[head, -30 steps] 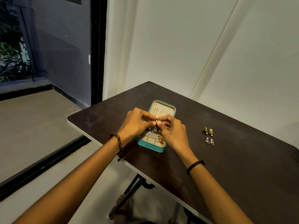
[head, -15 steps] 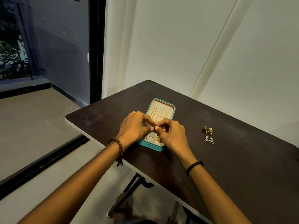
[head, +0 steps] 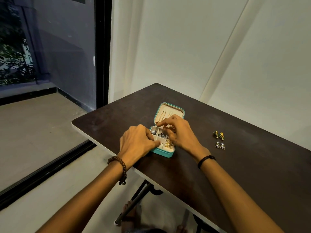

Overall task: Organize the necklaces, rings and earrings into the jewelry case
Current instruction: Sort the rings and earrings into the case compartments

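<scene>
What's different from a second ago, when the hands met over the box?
The hands parted. The left hand dropped to the near-left edge of the jewelry case; the right hand moved to its right side, over the tray. Whether either holds anything is unclear. The case remains open; the green earrings and triangle earrings stay on the table.

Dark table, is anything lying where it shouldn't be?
Yes. Two pairs of earrings sit loose on the dark brown table, right of the open teal jewelry case: a green-and-yellow pair and a silver triangle pair. They belong inside. Nothing looks spilled or broken.
</scene>
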